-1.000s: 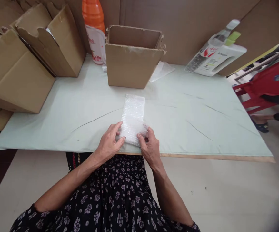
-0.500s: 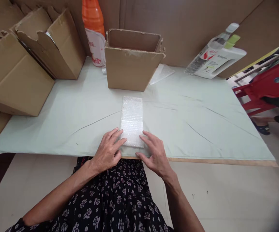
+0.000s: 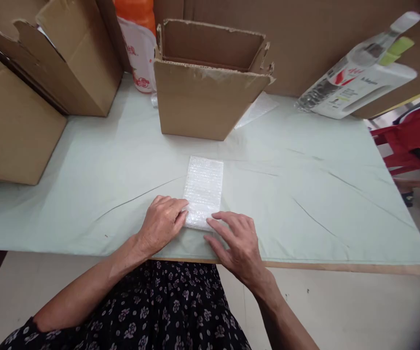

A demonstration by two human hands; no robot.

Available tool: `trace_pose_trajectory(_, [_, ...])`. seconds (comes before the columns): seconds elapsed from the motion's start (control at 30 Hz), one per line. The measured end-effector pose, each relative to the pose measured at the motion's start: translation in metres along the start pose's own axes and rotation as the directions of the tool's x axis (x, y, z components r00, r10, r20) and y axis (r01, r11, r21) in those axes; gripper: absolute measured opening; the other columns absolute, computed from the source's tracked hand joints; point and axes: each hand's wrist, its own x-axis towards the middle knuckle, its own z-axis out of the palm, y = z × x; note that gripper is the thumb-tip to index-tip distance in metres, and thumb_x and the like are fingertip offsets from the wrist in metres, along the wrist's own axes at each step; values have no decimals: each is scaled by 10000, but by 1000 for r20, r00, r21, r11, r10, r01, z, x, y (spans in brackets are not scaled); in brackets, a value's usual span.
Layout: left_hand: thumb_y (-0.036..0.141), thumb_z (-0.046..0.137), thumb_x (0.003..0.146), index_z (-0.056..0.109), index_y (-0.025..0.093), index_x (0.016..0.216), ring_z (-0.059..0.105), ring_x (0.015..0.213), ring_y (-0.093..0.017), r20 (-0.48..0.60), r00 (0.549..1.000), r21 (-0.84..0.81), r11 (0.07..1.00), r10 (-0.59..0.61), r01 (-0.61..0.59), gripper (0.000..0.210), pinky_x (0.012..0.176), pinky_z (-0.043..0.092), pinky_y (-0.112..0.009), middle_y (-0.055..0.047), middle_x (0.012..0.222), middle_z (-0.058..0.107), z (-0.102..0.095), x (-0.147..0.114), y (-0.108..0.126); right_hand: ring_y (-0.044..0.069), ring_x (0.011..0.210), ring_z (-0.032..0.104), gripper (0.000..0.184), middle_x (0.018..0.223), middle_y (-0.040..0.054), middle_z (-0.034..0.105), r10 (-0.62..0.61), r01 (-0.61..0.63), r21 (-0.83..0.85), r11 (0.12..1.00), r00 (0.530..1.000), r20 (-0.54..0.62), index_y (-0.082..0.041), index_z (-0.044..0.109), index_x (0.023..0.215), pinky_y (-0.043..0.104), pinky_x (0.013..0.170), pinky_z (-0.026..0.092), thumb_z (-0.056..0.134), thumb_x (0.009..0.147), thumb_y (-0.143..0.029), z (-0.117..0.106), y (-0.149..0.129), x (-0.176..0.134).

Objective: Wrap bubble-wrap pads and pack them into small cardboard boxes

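Observation:
A flat, folded piece of bubble wrap (image 3: 205,187) lies lengthwise in front of me on the pale green table covering. At its lower left edge, my left hand (image 3: 162,221) pinches it between thumb and bent fingers. My right hand (image 3: 236,241) is at the lower right corner, with thumb and fingers apart and the fingertips resting on the wrap. Whether anything is inside the wrap, I cannot tell.
An open cardboard box (image 3: 198,99) stands just beyond the wrap, with clear plastic sheeting (image 3: 255,111) behind it. More open boxes (image 3: 82,63) fill the left. An orange-topped bottle (image 3: 139,53) stands behind; a clear bottle (image 3: 344,73) and white jug (image 3: 362,90) lean at right.
My left hand's fingers have drawn together at the wrap's left edge. My right hand stays spread at the lower right corner. The view has shifted, and the boxes look closer.

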Motion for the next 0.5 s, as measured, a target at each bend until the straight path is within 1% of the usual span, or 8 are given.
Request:
trace_pose_trajectory(0.07, [188, 566, 959, 663, 159, 1111, 643, 860, -224, -23, 999, -1, 1000, 31, -31, 183, 816, 510, -399, -68, 908, 713, -2, -1, 2, 263, 1065, 661, 202, 1153, 95, 739, -31, 32, -7, 999, 993, 114, -218, 675, 1167, 434, 868, 486, 628, 973, -245, 1, 1, 0])
trace_pose_trajectory(0.13, [212, 595, 957, 623, 147, 1221, 622, 1055, -256, -17, 995, -43, 994, 98, -99, 273, 921, 508, -426, -121, 1121, 691, -8, -6, 6, 237, 1001, 679, 187, 1096, 83, 761, 8, -11, 24, 1000, 993, 117, -214, 689, 1144, 412, 840, 491, 573, 998, -204, 3, 1, 2])
trace_pose_trajectory(0.2, [162, 598, 944, 588, 143, 1285, 582, 1151, -265, 23, 986, -70, 984, 167, -165, 342, 989, 482, -436, -135, 1219, 657, -16, -11, 9, 203, 908, 693, 208, 1024, 65, 775, 75, -88, 113, 990, 991, 112, -219, 697, 1147, 379, 801, 507, 537, 1017, -197, 4, 1, 4])
trace_pose_trajectory(0.27, [85, 559, 936, 600, 151, 1262, 588, 1080, -244, 63, 982, -72, 983, 176, -171, 335, 948, 481, -417, -107, 1133, 669, -23, -15, 11, 187, 854, 701, 220, 990, 48, 783, 130, -165, 223, 961, 978, 165, -227, 702, 1164, 358, 787, 530, 530, 1026, -231, 4, 2, 7])
trace_pose_trajectory(0.33, [78, 551, 932, 637, 164, 1182, 587, 975, -227, 69, 989, -72, 989, 134, -129, 278, 872, 484, -397, -80, 1016, 661, -25, -15, 12, 185, 861, 713, 233, 1010, 36, 789, 167, -232, 283, 930, 957, 237, -237, 705, 1175, 354, 803, 552, 522, 1033, -267, 4, 3, 10])
trace_pose_trajectory(0.4, [126, 579, 930, 652, 164, 1152, 583, 991, -242, 65, 993, -76, 993, 99, -94, 237, 869, 488, -407, -94, 1050, 651, -23, -11, 10, 192, 886, 722, 246, 1029, 35, 791, 195, -269, 277, 922, 944, 266, -237, 705, 1176, 355, 813, 562, 508, 1039, -290, 5, 5, 13])
trace_pose_trajectory(0.43, [143, 583, 930, 648, 161, 1168, 584, 1020, -252, 70, 993, -76, 993, 95, -90, 247, 885, 490, -416, -104, 1092, 652, -21, -8, 8, 198, 904, 725, 249, 1035, 41, 790, 208, -269, 251, 930, 947, 246, -233, 704, 1173, 357, 812, 561, 503, 1041, -295, 7, 7, 14])
trace_pose_trajectory(0.5, [153, 562, 944, 628, 158, 1218, 593, 1037, -257, 107, 989, -72, 993, 99, -91, 282, 899, 492, -426, -105, 1119, 669, -16, 2, 3, 218, 958, 719, 243, 1085, 74, 775, 225, -244, 156, 957, 965, 132, -214, 697, 1171, 372, 821, 549, 511, 1038, -296, 9, 9, 16])
